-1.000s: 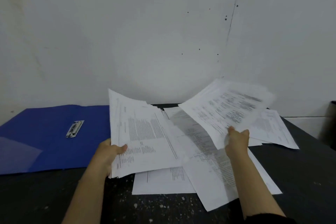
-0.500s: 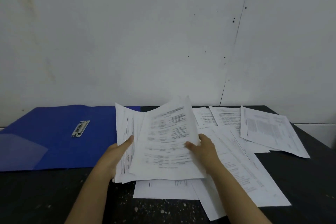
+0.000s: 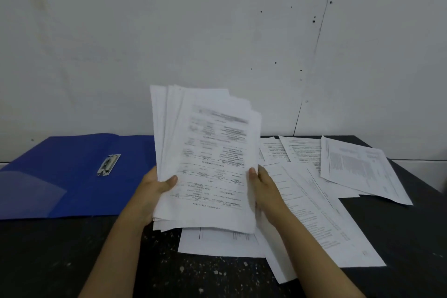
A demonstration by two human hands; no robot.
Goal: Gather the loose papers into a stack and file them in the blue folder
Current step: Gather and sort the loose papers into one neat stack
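Observation:
A stack of printed white papers (image 3: 208,157) stands tilted up above the table's middle, its edges uneven. My left hand (image 3: 154,189) grips its left edge, thumb on the front sheet. My right hand (image 3: 262,189) holds the right edge. The blue folder (image 3: 67,176) lies open flat at the left, with a metal clip (image 3: 108,164) at its middle and a clear pocket at its near left corner. Several loose papers (image 3: 321,203) lie spread on the table at the right, and one sheet (image 3: 217,242) lies under the held stack.
The dark speckled table (image 3: 72,261) runs up against a white wall (image 3: 217,31). Its right edge falls away behind the far right sheet (image 3: 358,167).
My right hand brought its sheets left onto the ones in my left hand. Both hands then lifted the joined stack upright off the table.

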